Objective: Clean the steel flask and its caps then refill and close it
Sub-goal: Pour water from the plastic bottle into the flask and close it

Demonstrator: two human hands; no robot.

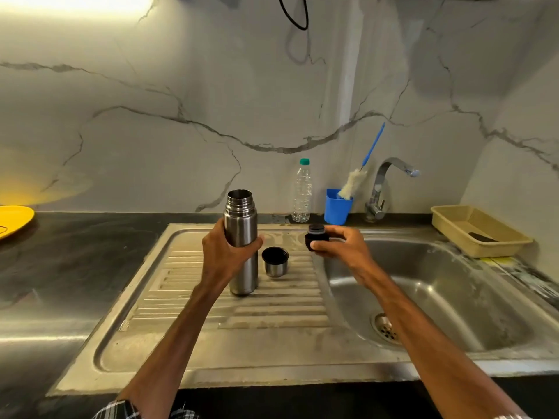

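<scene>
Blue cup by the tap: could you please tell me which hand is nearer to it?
Right. The right hand, holding the black inner cap, is just in front of the blue cup; the left hand grips the steel flask farther off to its left.

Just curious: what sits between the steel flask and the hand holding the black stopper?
In the head view, the steel cup cap stands mouth-up on the drainboard between flask and right hand.
</scene>
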